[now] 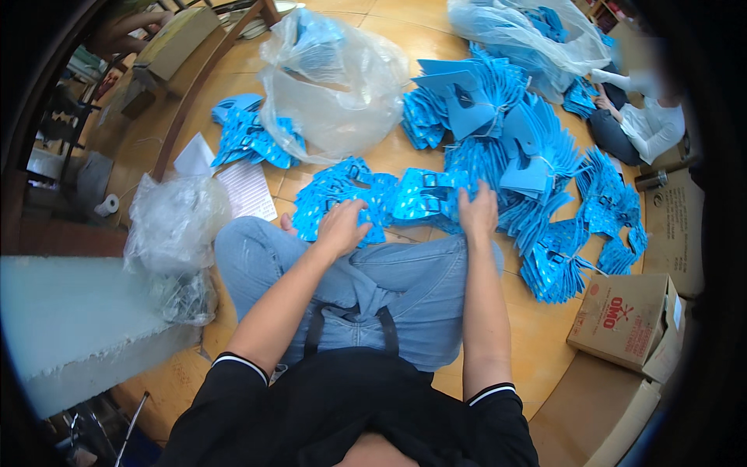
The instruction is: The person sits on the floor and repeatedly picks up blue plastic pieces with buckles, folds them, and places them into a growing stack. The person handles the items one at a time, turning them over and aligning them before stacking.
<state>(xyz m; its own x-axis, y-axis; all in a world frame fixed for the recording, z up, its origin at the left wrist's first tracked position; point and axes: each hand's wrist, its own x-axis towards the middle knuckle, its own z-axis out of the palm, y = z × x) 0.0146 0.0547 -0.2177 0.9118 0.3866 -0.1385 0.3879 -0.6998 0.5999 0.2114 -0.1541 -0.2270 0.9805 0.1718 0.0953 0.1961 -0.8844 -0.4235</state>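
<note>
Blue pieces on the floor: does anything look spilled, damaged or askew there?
Nothing looks clearly spilled or damaged. The blue pieces near the left hand and right hand lie in uneven, overlapping piles, and a bundle to the right fans out, so they look untidy. Small tears might not show.

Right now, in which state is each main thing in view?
Blue patterned flat pieces, loosely stacked
Bare left hand, fingers bent, over them
Bare right hand, at their right edge
Plain blue fanned bundle, tied
Central cloudy plastic bag, crumpled
White printed paper sheet, lying flat
Brown cardboard box with red print, open or closed unclear
</note>
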